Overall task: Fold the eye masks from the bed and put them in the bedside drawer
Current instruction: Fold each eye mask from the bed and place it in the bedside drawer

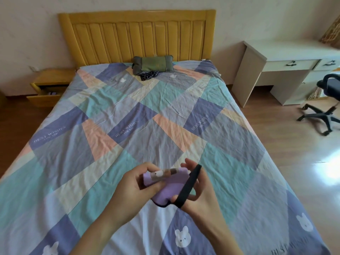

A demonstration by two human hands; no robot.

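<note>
Both grips clamped on purple eye mask [166,188]: L hand [136,183], R hand [195,186]; over bed's [128,116] near edge.

the open bedside drawer's [44,92] contents are too small to tell.

Soft, even daylight fills the room, bright enough to show every colour on the bed [128,111]. A white glare patch burns out on the floor [331,173] at the right, so the light enters from that side. Shadows are faint. The hands [139,183] and nearest cloth look slightly smeared. The wide lens bows the headboard [137,34] and the table [276,52] at the edges.
</note>
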